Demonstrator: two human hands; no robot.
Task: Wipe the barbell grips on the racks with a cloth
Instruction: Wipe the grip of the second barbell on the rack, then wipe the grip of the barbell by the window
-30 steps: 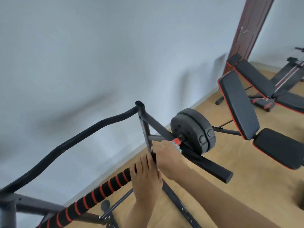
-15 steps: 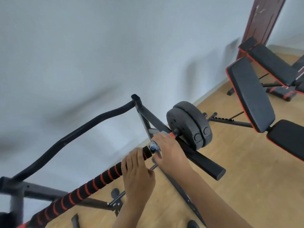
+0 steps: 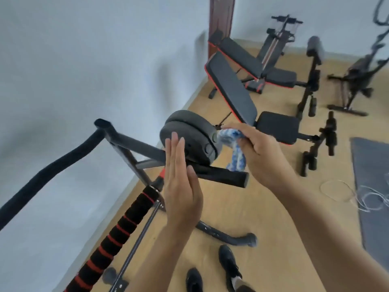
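The weight plates (image 3: 189,140), 2 dark discs stacked on the end of the barbell, serve as the landmark. The left hand (image 3: 181,186) is held flat just in front of the plates, fingers straight and together, thumb alongside, holding nothing; its fingertips overlap the face of the nearer disc (whether they touch it cannot be told). The right hand (image 3: 259,152) is just right of the plates, fingers curled around a bunched blue-and-white cloth (image 3: 233,150), which hangs down beside the plates' rim. The barbell grip (image 3: 117,228), black foam with red rings, runs down and left from the plates toward the lower left corner, resting on the black rack (image 3: 130,144). Beyond the plates stand 2 black benches (image 3: 231,89) with red trim. Below the plates, 2 black shoes (image 3: 228,262) stand on the wood floor (image 3: 263,218).
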